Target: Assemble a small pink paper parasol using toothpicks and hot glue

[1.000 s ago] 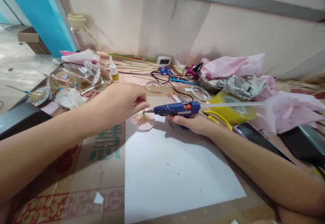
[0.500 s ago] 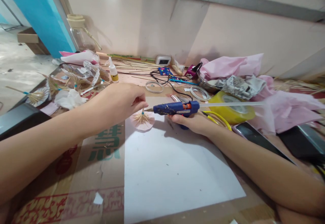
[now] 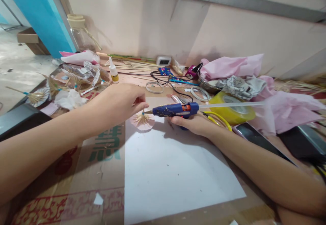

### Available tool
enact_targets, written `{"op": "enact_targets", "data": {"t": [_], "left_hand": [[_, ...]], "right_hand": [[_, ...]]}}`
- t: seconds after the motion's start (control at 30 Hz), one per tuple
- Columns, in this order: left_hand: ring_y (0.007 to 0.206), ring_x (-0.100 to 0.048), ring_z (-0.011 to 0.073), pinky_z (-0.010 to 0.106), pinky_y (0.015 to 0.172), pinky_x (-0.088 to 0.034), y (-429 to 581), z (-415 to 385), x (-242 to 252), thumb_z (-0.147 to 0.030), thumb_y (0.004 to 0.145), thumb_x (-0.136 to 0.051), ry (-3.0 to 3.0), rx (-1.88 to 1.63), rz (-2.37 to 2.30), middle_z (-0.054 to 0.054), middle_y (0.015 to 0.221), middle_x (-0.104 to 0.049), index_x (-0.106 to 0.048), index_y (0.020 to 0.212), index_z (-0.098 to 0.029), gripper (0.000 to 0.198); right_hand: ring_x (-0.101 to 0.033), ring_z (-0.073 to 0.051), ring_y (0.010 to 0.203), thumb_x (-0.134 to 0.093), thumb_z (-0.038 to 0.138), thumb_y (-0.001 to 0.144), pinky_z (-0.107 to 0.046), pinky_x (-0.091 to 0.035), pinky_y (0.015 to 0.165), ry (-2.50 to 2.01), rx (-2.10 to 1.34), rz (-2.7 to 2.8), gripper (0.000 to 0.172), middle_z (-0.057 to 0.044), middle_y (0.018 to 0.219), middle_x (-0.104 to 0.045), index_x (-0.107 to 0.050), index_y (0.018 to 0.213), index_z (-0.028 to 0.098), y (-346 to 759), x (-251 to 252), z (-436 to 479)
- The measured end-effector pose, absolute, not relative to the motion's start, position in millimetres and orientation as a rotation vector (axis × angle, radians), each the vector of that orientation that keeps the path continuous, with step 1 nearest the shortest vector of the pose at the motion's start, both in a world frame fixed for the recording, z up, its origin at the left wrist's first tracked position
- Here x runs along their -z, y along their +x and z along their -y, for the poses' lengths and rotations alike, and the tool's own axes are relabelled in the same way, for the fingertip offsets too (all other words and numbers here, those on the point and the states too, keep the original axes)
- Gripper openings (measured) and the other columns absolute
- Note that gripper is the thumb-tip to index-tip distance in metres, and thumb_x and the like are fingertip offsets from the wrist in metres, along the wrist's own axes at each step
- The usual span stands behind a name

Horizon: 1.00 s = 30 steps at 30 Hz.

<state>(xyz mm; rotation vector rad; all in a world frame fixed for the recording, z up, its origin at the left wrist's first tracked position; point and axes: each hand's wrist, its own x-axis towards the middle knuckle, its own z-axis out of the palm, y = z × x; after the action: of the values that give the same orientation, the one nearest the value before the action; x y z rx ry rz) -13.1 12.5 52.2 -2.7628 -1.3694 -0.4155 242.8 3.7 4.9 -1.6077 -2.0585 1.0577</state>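
My left hand (image 3: 132,97) pinches the stem end of a small paper umbrella (image 3: 142,122), a pale pink disc with thin straw-coloured ribs gathered at a blue band. The disc hangs below my fingers, over the edge of a white sheet of paper (image 3: 178,174). In my right hand (image 3: 189,123) is a blue hot glue gun (image 3: 175,109), its nozzle pointing left and right by the umbrella's blue band. Whether the tip touches the band I cannot tell. A long translucent glue stick (image 3: 229,104) sticks out of the gun's back.
Several similar paper umbrellas (image 3: 38,96) lie at the left, near a white glue bottle (image 3: 113,70). A yellow tape roll (image 3: 231,107), a phone (image 3: 262,141) and pink cloth (image 3: 231,67) are at the right. Printed cardboard (image 3: 99,184) lies under the sheet.
The glue gun has shifted very slightly to the left, with its nozzle at the umbrella's band. My left hand holds the same place.
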Motion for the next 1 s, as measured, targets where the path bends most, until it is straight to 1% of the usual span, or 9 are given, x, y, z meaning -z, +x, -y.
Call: {"op": "enact_targets", "data": {"t": [0.17, 0.37, 0.5, 0.6, 0.8, 1.0], "left_hand": [[0.063, -0.056, 0.0147, 0.025, 0.056, -0.031, -14.0, -12.0, -52.8, -0.04, 0.088, -0.05, -2.77, 0.42, 1.364, -0.001, 0.071, -0.066, -0.066, 0.078, -0.021, 0.027], [0.062, -0.056, 0.0149, 0.025, 0.055, -0.03, -13.5, -12.0, -54.2, -0.038, 0.089, -0.051, -2.765, 0.407, 1.368, -0.002, 0.07, -0.066, -0.066, 0.078, -0.022, 0.025], [0.063, -0.057, 0.0157, 0.026, 0.055, -0.03, -13.3, -11.1, -55.0, -0.037, 0.089, -0.052, -2.759, 0.387, 1.374, -0.002, 0.071, -0.066, -0.065, 0.078, -0.022, 0.023], [0.064, -0.057, 0.0159, 0.026, 0.055, -0.03, -13.9, -10.8, -55.2, -0.036, 0.088, -0.052, -2.76, 0.393, 1.367, -0.002, 0.072, -0.067, -0.065, 0.078, -0.022, 0.022], [0.065, -0.057, 0.0156, 0.026, 0.056, -0.03, -14.5, -11.1, -54.7, -0.034, 0.088, -0.052, -2.785, 0.408, 1.365, -0.003, 0.073, -0.067, -0.064, 0.078, -0.022, 0.019], [0.065, -0.058, 0.0152, 0.026, 0.055, -0.029, -12.2, -9.8, -56.3, -0.031, 0.087, -0.049, -2.774, 0.373, 1.395, -0.003, 0.074, -0.067, -0.065, 0.079, -0.022, 0.02]], "right_hand": [[-0.057, -0.019, 0.064, -0.054, 0.065, 0.069, -0.03, -0.043, 0.059, -1.676, -1.066, 2.11, 0.047, -0.004, 0.066, -0.065, -0.062, 0.067, 0.019, 242.1, -6.2, -5.5], [-0.056, -0.017, 0.062, -0.053, 0.064, 0.072, -0.029, -0.041, 0.058, -1.605, -1.102, 2.121, 0.048, -0.004, 0.066, -0.065, -0.063, 0.066, 0.018, 242.7, -7.8, -5.4], [-0.054, -0.017, 0.061, -0.054, 0.064, 0.071, -0.028, -0.041, 0.057, -1.595, -1.099, 2.104, 0.047, -0.004, 0.066, -0.064, -0.062, 0.067, 0.018, 242.0, -8.9, -4.6], [-0.055, -0.017, 0.062, -0.054, 0.065, 0.07, -0.029, -0.042, 0.059, -1.581, -1.118, 2.099, 0.048, -0.004, 0.066, -0.064, -0.062, 0.067, 0.018, 241.4, -8.7, -4.6], [-0.058, -0.02, 0.071, -0.056, 0.066, 0.067, -0.032, -0.044, 0.068, -1.619, -1.092, 2.07, 0.048, -0.004, 0.071, -0.065, -0.063, 0.07, 0.019, 241.8, -6.2, -6.1], [-0.059, -0.02, 0.071, -0.058, 0.063, 0.068, -0.031, -0.045, 0.066, -1.592, -1.083, 2.058, 0.045, -0.005, 0.073, -0.066, -0.064, 0.073, 0.018, 241.9, -5.8, -5.9]]}}
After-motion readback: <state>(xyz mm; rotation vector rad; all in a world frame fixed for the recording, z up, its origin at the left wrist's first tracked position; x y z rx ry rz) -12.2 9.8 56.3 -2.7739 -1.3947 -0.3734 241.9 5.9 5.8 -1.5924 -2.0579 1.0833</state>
